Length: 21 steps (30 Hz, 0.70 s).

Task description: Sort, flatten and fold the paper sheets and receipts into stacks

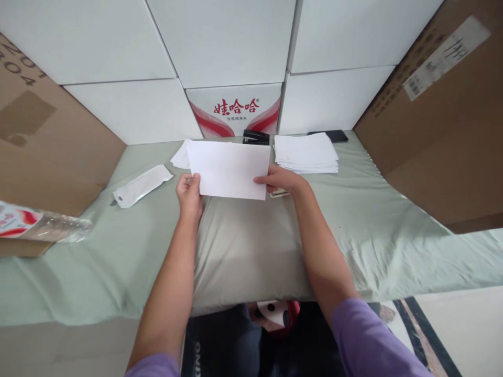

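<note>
A blank white sheet of paper [230, 170] is held up between my two hands above the cloth. My left hand [189, 193] pinches its lower left edge, thumb in front. On the right edge, my right hand [281, 179] grips it with a finger or thumb laid across the front. Behind the sheet, a black stapler [255, 137] shows in part. More white paper [181, 156] lies partly hidden at the sheet's left. To the right sits a stack of white paper [306, 153]. Under my right hand, the edge of a small pale item [279, 193] peeks out.
A green cloth [251, 246] covers the table. At left lies a white plastic packet [142, 186], near a clear bottle [47, 224]. A black phone [334, 136] rests behind the stack. Cardboard boxes [444, 136] flank both sides, and white boxes [236, 110] wall the back.
</note>
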Tool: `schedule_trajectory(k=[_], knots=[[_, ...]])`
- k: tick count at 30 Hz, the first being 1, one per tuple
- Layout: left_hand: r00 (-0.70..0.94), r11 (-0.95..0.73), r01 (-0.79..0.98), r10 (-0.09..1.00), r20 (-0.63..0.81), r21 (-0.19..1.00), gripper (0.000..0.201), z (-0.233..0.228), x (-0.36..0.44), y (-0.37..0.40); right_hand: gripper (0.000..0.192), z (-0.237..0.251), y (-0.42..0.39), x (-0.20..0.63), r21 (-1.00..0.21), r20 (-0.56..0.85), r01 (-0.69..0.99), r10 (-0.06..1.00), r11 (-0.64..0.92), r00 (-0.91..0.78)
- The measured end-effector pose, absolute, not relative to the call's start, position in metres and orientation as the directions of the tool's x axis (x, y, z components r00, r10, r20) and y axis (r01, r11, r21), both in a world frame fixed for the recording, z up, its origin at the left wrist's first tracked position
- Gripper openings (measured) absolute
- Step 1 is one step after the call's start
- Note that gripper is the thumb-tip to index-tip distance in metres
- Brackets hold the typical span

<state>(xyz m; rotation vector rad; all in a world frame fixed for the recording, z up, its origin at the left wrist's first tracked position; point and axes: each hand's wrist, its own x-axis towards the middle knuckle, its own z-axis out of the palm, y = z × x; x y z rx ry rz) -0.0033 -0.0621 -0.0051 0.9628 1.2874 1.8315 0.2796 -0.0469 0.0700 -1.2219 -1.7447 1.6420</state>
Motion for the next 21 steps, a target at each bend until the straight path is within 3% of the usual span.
schedule_trajectory(k=[5, 9, 11, 14, 17, 21], knots=[[-0.529, -0.331, -0.122, 0.82, 0.221, 0.936, 0.059, 0.0, 0.006, -0.065, 0.015, 0.079, -0.05, 0.286, -0.928, -0.201, 0.372, 0.82, 0.016, -0.536], [-0.508, -0.306, -0.142, 0.839, 0.196, 0.941, 0.059, -0.001, 0.014, -0.068, 0.006, 0.073, -0.045, 0.291, -0.973, -0.105, 0.232, 0.857, 0.018, -0.504], [-0.415, -0.24, -0.164, 0.897, 0.154, 0.957, 0.058, -0.003, 0.017, -0.07, 0.006, 0.07, -0.039, 0.294, -0.992, -0.013, 0.124, 0.936, 0.033, -0.351], [-0.102, -0.057, -0.1, 0.994, 0.046, 0.993, 0.052, -0.005, 0.019, -0.073, 0.008, 0.062, -0.025, 0.311, -0.998, 0.051, -0.022, 0.999, 0.051, 0.003], [0.121, 0.018, 0.044, 0.992, -0.023, 0.999, 0.046, -0.006, 0.02, -0.076, 0.008, 0.051, -0.013, 0.346, -0.986, -0.052, -0.167, 0.94, 0.006, 0.337], [0.167, 0.0, 0.143, 0.986, -0.024, 0.99, 0.045, -0.006, 0.023, -0.078, 0.018, 0.031, -0.005, 0.396, -0.948, -0.208, -0.317, 0.824, -0.036, 0.528]])
